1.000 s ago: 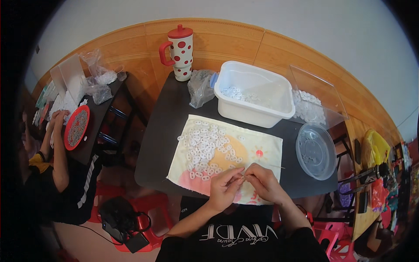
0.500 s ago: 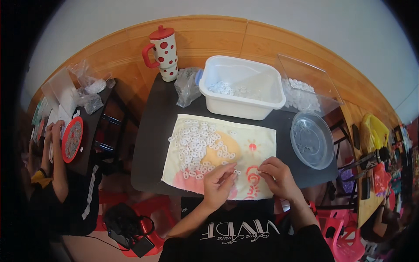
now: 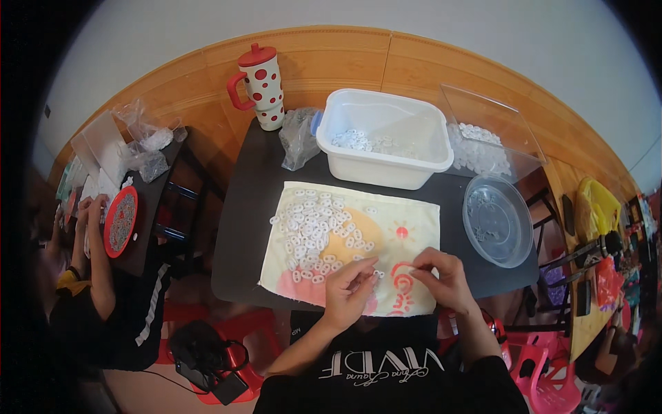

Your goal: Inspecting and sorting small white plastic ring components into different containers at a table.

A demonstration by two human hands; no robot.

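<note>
A small white two-hole plastic piece sticks out at the fingertips of my left hand, which is closed in a pinch over the cloth. To its right, a short gap away, my right hand is also pinched; whatever its fingertips hold is too small to make out. Beneath both hands lies a cream cloth with orange, pink and red prints. Many loose white two-hole pieces are heaped on the cloth's left half, a few of them scattered toward the middle.
Behind the cloth stands a white tub with small pieces inside. A round clear tray sits right, near a clear box of white parts. A dotted tumbler and plastic bag stand back left. Another person's hands work beside a red tray.
The view has shifted slightly. My right hand has drawn a little away from my left, its fingers still pinched. My left hand keeps its hold on the white piece.
</note>
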